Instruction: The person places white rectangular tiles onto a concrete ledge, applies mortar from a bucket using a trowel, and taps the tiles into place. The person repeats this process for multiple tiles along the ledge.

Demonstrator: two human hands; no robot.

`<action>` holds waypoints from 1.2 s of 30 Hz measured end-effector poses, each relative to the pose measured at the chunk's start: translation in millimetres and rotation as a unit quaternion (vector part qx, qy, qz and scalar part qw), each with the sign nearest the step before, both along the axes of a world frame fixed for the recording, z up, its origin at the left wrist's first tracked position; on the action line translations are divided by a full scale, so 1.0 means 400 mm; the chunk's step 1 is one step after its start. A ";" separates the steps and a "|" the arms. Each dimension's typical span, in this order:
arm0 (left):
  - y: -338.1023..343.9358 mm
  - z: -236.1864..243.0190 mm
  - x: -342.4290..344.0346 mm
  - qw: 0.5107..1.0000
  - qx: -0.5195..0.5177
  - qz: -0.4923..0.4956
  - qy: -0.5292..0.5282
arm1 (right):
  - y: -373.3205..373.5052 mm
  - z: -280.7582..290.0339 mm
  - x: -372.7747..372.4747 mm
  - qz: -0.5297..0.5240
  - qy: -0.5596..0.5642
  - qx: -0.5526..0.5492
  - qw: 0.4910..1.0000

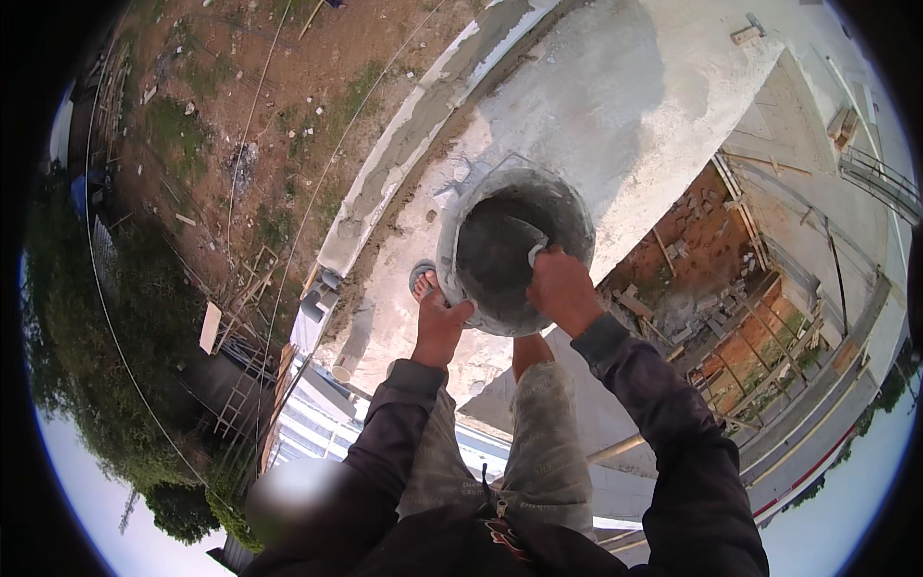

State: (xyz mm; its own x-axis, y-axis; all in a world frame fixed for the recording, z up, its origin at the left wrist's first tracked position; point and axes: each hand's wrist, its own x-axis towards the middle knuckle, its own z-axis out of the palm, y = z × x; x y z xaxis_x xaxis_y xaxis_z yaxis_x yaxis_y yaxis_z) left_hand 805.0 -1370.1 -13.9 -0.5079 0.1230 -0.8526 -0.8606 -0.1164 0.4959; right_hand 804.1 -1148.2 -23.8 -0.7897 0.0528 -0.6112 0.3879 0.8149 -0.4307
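A round, mortar-crusted bucket point(581, 207) is in front of me, with wet grey mortar point(486, 245) inside. My left hand point(441, 325) is closed on its near left rim, thumb toward the opening. Over the near right part of the bucket, my right hand point(563, 291) is closed round the handle of what looks like a trowel point(519, 231). Its blade is grey with mortar and lies against the mix, so its full outline cannot be made out. A pale end of the handle shows beside my fingers.
I stand on a pale concrete slab point(615, 125). Along its left edge runs a low wall point(404, 144) with wet mortar on top; beyond lies lower dirt ground point(192, 106). At right, an opening point(673, 260) drops to rubble and timber. A tool point(748, 33) lies far right.
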 end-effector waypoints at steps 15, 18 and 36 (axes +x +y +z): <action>0.120 0.029 -0.197 0.995 0.012 -0.081 0.050 | 0.278 0.171 -0.083 -0.078 -0.034 -0.180 0.980; 0.122 -0.005 -0.247 0.997 0.012 -0.074 0.032 | 0.290 0.176 -0.147 -0.060 0.027 -0.136 0.989; 0.163 -0.134 -0.277 0.986 -0.146 0.035 -0.067 | 0.632 -0.393 -0.956 -0.180 -0.094 -0.240 0.949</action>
